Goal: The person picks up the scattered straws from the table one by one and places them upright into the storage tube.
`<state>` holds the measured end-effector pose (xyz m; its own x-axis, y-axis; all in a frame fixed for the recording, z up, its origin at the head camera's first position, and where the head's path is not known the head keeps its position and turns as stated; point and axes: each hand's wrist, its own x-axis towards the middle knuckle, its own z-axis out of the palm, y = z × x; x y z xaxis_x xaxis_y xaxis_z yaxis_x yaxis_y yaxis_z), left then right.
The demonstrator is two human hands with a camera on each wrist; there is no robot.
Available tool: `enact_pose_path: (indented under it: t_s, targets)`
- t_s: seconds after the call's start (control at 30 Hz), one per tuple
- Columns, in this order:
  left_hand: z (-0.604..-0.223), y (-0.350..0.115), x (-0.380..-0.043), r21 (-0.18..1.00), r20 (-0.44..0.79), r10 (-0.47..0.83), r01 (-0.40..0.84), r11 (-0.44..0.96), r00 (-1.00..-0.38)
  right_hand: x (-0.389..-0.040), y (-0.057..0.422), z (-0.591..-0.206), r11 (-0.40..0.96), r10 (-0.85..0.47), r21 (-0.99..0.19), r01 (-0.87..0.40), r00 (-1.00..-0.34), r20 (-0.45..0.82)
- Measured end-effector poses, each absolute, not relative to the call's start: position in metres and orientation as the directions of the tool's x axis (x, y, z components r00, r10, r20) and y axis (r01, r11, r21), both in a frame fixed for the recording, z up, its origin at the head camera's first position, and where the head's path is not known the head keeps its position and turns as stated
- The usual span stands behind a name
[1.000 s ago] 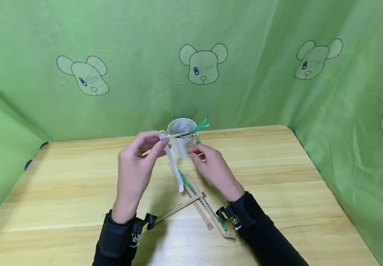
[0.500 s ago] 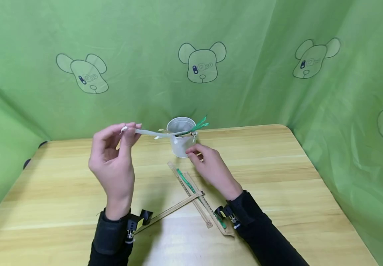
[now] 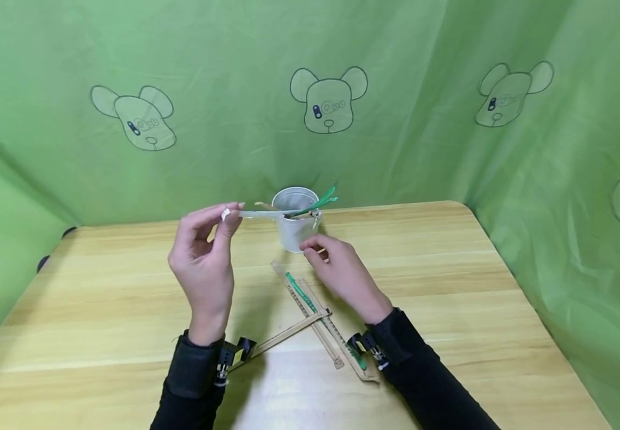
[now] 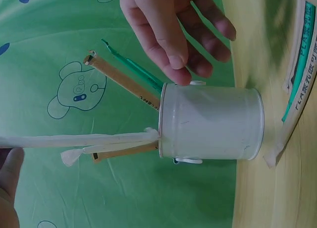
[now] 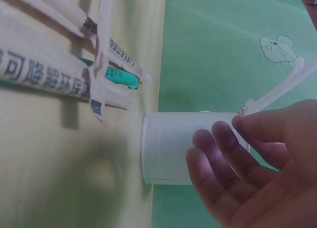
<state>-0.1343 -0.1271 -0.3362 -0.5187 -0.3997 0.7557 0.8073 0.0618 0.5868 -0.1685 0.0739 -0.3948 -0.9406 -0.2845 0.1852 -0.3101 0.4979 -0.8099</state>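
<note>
My left hand (image 3: pixel 205 263) pinches one end of a long white-wrapped straw (image 3: pixel 261 214) between thumb and fingers. The straw slants across to the rim of a small white metal bucket (image 3: pixel 292 237), its far end right at the mouth in the left wrist view. Standing in the bucket are green-wrapped straws (image 3: pixel 322 203), brown-wrapped straws (image 4: pixel 124 84) and another white wrapped one (image 4: pixel 94 149). My right hand (image 3: pixel 344 272) is beside the bucket's near side with its fingers loosely bent and nothing between them; its fingertips overlap the bucket's wall in the right wrist view.
Several wrapped straws lie crossed on the wooden table (image 3: pixel 423 286) in front of the bucket, including a brown one (image 3: pixel 291 332) and a green one (image 3: pixel 300 291). A green curtain (image 3: pixel 224 137) hangs close behind the table and at both sides.
My left hand first swung left with the straw's end, then came back right toward the bucket, the straw now lying nearly level across the rim. The right hand has barely moved.
</note>
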Motion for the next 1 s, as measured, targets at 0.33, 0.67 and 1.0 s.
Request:
enact_pose_path:
  t_s: [0.33,0.67,1.0]
  targets:
    - [-0.339,-0.125,-0.136,0.574,0.759,-0.406,0.818,0.048,-0.509,-0.167,0.073,-0.395,0.51,-0.288,-0.802,-0.31,-0.941,0.181]
    - [-0.347,-0.123,-0.141,0.604,0.752,-0.358,0.796,0.038,-0.553,-0.168,0.073,-0.398,0.514,-0.294,-0.804,-0.299,-0.942,0.162]
    - [-0.367,-0.129,-0.149,0.745,0.659,-0.253,0.571,0.344,-0.708,-0.168,0.071,-0.396,0.511,-0.313,-0.799,-0.318,-0.934,0.172]
